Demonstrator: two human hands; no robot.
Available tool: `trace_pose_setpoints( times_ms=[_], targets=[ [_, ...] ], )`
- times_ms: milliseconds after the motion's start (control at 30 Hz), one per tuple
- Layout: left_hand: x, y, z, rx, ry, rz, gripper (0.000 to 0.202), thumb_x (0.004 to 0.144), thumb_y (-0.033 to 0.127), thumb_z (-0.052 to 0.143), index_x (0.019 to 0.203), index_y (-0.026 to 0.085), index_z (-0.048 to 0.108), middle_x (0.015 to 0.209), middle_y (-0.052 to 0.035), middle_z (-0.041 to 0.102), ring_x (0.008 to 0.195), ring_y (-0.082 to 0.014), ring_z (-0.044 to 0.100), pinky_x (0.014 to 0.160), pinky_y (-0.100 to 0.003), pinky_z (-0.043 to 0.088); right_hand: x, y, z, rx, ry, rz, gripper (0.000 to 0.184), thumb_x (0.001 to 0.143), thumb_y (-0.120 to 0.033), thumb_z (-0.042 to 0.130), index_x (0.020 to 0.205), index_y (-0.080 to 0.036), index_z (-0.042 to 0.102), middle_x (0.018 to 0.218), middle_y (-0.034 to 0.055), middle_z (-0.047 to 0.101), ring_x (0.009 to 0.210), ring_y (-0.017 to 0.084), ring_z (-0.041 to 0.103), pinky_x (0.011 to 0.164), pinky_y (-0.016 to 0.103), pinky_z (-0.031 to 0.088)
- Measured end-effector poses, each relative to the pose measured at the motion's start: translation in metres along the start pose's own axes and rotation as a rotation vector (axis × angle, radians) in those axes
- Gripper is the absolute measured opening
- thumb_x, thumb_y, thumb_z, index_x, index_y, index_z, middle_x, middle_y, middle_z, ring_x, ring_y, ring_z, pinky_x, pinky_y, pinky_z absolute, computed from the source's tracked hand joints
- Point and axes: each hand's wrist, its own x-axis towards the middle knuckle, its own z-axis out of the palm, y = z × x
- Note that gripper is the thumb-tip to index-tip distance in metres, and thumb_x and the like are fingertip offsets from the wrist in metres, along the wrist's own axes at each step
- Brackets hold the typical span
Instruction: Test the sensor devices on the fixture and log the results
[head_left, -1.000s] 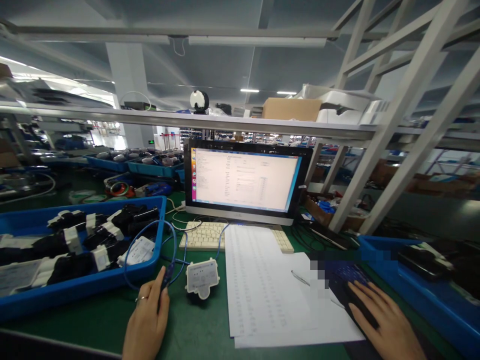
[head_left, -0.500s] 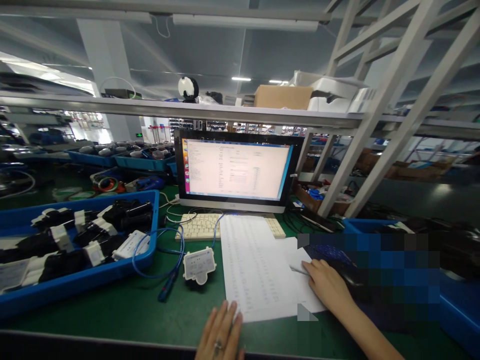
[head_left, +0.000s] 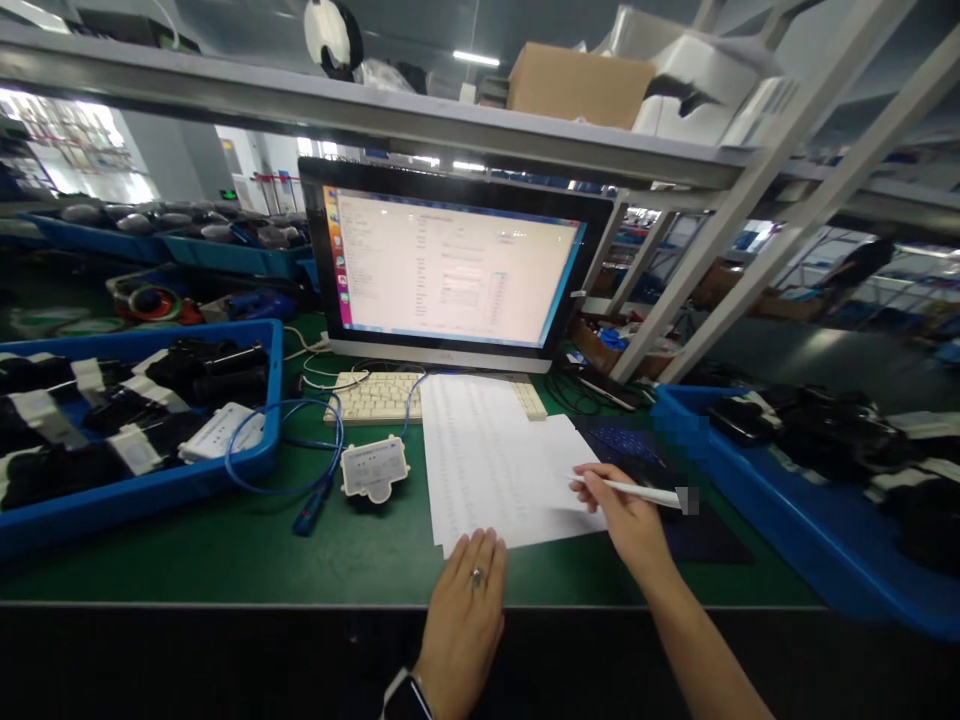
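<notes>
My left hand [head_left: 466,605] lies flat and open on the green mat, its fingertips touching the near edge of the printed paper sheets [head_left: 487,455]. A ring shows on one finger and a watch on the wrist. My right hand [head_left: 628,518] is closed on a white pen [head_left: 626,489], which points left over the right part of the sheets. A small white device [head_left: 373,468] with a blue cable [head_left: 300,475] lies left of the paper.
A lit monitor [head_left: 450,265] and a cream keyboard [head_left: 375,397] stand behind the paper. A blue tray [head_left: 142,490] of black and white parts is at the left; another blue tray [head_left: 780,520] is at the right. A shelf runs overhead.
My right hand left the dark pad and picked up the pen from the paper. My left hand let go of the blue cable and moved right to the paper's near edge.
</notes>
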Motion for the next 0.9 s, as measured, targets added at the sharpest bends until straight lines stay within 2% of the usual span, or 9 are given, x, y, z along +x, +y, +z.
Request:
trace_pose_setpoints(
  times_ms=[67, 133, 267, 400, 567, 733, 900],
  targets=[
    [0.001, -0.001, 0.005, 0.020, 0.013, 0.013, 0.055, 0.073, 0.001, 0.040, 0.129, 0.006, 0.042, 0.132, -0.0159, 0.050, 0.122, -0.0242, 0.048, 0.098, -0.039, 0.046, -0.007, 0.003, 0.019, 0.151, -0.109, 0.110, 0.043, 0.071, -0.057, 0.060, 0.084, -0.016, 0.060, 0.069, 0.0048, 0.062, 0.059, 0.016, 0.053, 0.055, 0.028, 0.043],
    [0.000, -0.002, 0.010, 0.048, 0.037, 0.026, 0.053, 0.074, -0.002, 0.038, 0.127, 0.006, 0.045, 0.131, -0.0160, 0.051, 0.121, -0.0237, 0.049, 0.098, -0.038, 0.045, -0.012, 0.009, 0.035, 0.190, -0.188, 0.166, 0.040, 0.068, -0.054, 0.065, 0.080, -0.016, 0.060, 0.063, 0.0030, 0.061, 0.054, 0.014, 0.050, 0.052, 0.026, 0.043],
    [-0.001, -0.002, 0.013, 0.088, 0.042, 0.048, 0.051, 0.076, -0.003, 0.036, 0.125, 0.006, 0.047, 0.132, -0.0151, 0.051, 0.121, -0.0240, 0.049, 0.099, -0.037, 0.045, -0.022, 0.017, 0.054, 0.175, -0.189, 0.159, 0.033, 0.069, -0.050, 0.064, 0.072, -0.019, 0.053, 0.054, -0.0016, 0.055, 0.047, 0.012, 0.046, 0.047, 0.025, 0.038],
    [-0.001, 0.001, 0.013, 0.108, 0.053, 0.040, 0.049, 0.077, -0.003, 0.037, 0.125, 0.005, 0.047, 0.134, -0.0152, 0.048, 0.121, -0.0249, 0.049, 0.099, -0.037, 0.045, -0.032, 0.016, 0.057, 0.030, -0.129, 0.065, 0.025, 0.074, -0.042, 0.059, 0.066, -0.021, 0.049, 0.051, -0.0032, 0.052, 0.048, 0.013, 0.046, 0.050, 0.025, 0.039],
    [-0.002, 0.003, 0.015, 0.108, 0.064, 0.027, 0.048, 0.079, -0.004, 0.035, 0.124, 0.006, 0.049, 0.132, -0.0136, 0.051, 0.121, -0.0238, 0.049, 0.099, -0.036, 0.044, -0.037, 0.013, 0.056, -0.168, -0.074, -0.003, 0.028, 0.075, -0.035, 0.052, 0.053, -0.022, 0.040, 0.045, -0.0042, 0.047, 0.047, 0.012, 0.043, 0.051, 0.025, 0.037],
    [-0.002, 0.004, 0.017, 0.103, 0.106, 0.013, 0.045, 0.081, -0.001, 0.036, 0.124, 0.005, 0.048, 0.130, -0.0149, 0.052, 0.120, -0.0235, 0.050, 0.099, -0.036, 0.044, -0.036, 0.014, 0.057, -0.164, -0.120, 0.001, 0.028, 0.075, -0.035, 0.051, 0.053, -0.023, 0.041, 0.045, -0.0045, 0.047, 0.045, 0.012, 0.043, 0.049, 0.025, 0.036],
    [-0.001, 0.006, 0.017, 0.106, 0.145, -0.021, 0.041, 0.083, 0.002, 0.037, 0.121, 0.007, 0.051, 0.129, -0.0119, 0.054, 0.119, -0.0217, 0.050, 0.098, -0.035, 0.045, -0.036, 0.017, 0.057, -0.169, -0.129, -0.015, 0.028, 0.075, -0.035, 0.051, 0.052, -0.022, 0.041, 0.044, -0.0047, 0.047, 0.045, 0.012, 0.044, 0.049, 0.024, 0.037]
  ],
)
